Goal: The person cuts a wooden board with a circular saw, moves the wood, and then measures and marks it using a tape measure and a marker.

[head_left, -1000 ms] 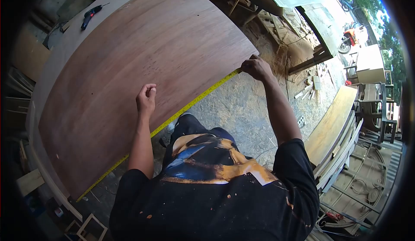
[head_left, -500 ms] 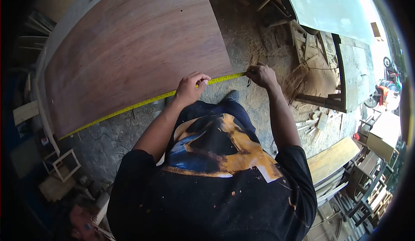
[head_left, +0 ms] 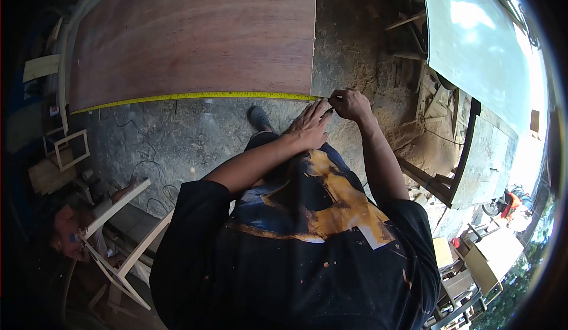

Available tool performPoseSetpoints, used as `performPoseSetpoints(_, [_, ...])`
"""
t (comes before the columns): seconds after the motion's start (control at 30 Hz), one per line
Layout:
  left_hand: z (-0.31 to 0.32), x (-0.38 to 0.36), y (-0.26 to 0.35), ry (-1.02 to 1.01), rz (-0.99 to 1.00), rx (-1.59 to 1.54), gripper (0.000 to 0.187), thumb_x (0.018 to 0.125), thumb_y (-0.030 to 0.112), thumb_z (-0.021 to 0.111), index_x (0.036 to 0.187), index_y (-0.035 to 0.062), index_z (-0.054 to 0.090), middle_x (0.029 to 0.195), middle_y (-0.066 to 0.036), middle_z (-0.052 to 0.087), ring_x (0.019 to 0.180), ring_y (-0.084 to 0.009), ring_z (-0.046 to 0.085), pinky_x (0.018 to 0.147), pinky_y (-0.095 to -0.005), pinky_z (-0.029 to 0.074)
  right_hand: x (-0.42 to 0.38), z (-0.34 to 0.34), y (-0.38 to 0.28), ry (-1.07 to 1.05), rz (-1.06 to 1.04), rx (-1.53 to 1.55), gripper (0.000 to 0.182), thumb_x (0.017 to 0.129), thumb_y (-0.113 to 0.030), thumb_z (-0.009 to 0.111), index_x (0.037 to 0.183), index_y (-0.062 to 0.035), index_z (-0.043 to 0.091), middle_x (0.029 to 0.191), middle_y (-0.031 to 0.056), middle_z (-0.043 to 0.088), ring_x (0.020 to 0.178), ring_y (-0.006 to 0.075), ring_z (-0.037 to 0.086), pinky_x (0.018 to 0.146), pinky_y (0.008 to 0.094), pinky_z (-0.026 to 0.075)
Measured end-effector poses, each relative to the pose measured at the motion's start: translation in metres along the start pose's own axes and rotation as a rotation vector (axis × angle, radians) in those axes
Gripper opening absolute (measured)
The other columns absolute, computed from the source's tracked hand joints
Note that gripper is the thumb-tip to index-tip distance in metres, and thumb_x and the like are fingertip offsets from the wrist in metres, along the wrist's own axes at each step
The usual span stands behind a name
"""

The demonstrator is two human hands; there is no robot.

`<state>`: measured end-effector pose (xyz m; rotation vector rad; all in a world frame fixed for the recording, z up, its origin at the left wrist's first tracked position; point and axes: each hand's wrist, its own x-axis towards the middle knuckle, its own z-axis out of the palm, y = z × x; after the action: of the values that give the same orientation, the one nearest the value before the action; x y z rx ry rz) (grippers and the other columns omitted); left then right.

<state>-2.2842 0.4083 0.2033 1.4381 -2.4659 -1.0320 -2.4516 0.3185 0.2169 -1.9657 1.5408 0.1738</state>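
Note:
A yellow tape measure (head_left: 195, 95) is stretched along the near edge of a reddish-brown plywood sheet (head_left: 195, 40), from its left corner to its right one. My right hand (head_left: 352, 104) is closed on the tape measure's right end, just beyond the sheet's corner; a small dark part shows at the fingertips. Beside it, my left hand (head_left: 309, 126) has its fingers stretched out, with the tips at the tape near the corner. Its thumb lies close to the right hand. What is under the left fingertips is hidden.
A pale glossy panel (head_left: 482, 40) lies on a stand at the right, above wood scraps and sawdust (head_left: 423, 149). Wooden frames (head_left: 127, 265) stand at lower left, near another person (head_left: 71, 232). A cable (head_left: 151, 158) runs over the concrete floor (head_left: 195, 134).
My left hand has moved right along the tape to beside my right hand, its pinch opening into stretched fingers. The view has turned, so the sheet's near edge now runs nearly level.

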Motion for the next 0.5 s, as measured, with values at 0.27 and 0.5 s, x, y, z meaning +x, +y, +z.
performPoseSetpoints(0.27, [0.016, 0.007, 0.012, 0.029, -0.001, 0.075, 0.071, 0.076, 0.025, 0.059, 0.137, -0.0023, 0.035, 0.146, -0.033, 0.013, 0.138, -0.0455, 0.013, 0.114, -0.0488, 0.014, 0.004, -0.005, 0.002, -0.125, 0.046, -0.002, 0.03, 0.083, -0.04, 0.057, 0.097, -0.0162, 0.069, 0.079, 0.0113, 0.068, 0.08, 0.0277, 0.067, 0.075, 0.0393, 0.051])
performPoseSetpoints(0.5, [0.031, 0.01, 0.013, 0.037, 0.005, 0.155, 0.069, 0.079, 0.028, 0.054, 0.137, -0.0046, 0.035, 0.147, -0.036, 0.006, 0.139, -0.0471, 0.007, 0.114, -0.0507, 0.005, 0.01, 0.006, 0.018, -0.132, 0.02, 0.096, 0.035, 0.086, -0.042, 0.055, 0.099, -0.0126, 0.067, 0.072, 0.0096, 0.068, 0.075, 0.0251, 0.068, 0.07, 0.0376, 0.051])
